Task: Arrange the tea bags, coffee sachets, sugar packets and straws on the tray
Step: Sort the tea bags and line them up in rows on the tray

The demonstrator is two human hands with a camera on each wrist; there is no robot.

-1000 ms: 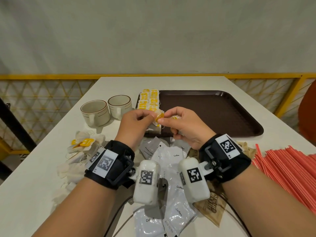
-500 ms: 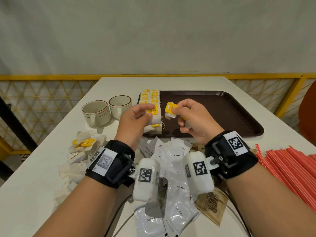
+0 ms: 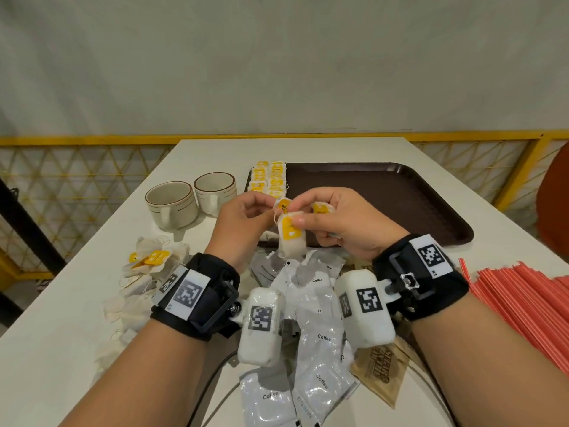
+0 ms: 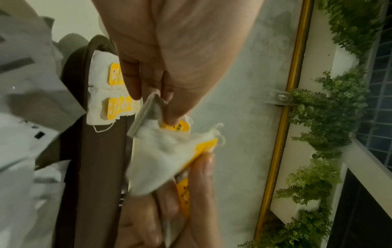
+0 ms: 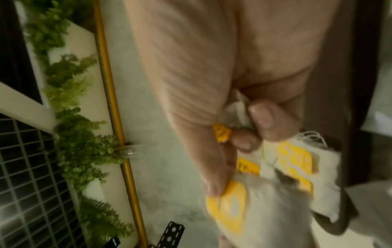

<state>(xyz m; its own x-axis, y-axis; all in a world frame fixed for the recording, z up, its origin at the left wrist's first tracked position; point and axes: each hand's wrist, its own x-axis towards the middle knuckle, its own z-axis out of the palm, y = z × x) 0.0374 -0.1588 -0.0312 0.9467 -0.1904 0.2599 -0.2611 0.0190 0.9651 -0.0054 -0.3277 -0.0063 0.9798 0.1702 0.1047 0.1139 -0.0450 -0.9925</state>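
Hands meet above the near edge of the brown tray (image 3: pixel 400 198), both raised off the white table (image 3: pixel 61 349). The left hand (image 3: pixel 243 223) has its fingers curled, pinching a yellow tag (image 3: pixel 284 205) at the top of a hanging tea bag (image 3: pixel 291 241). The right hand (image 3: pixel 345 223) pinches that same bag's top with thumb and forefinger and holds a second tea bag (image 3: pixel 321 208) in its curled fingers. Only the head view shows the loose tea bag heap (image 3: pixel 147 272) at left, two cups (image 3: pixel 191 200), the row of tea bags (image 3: pixel 269 178) on the tray's far left corner, coffee sachets (image 3: pixel 317 334), one brown sugar packet (image 3: pixel 380 368) and red straws (image 3: pixel 523 303) at right. The wrist views add fern garlands (image 4: pixel 318 134), both blurred.
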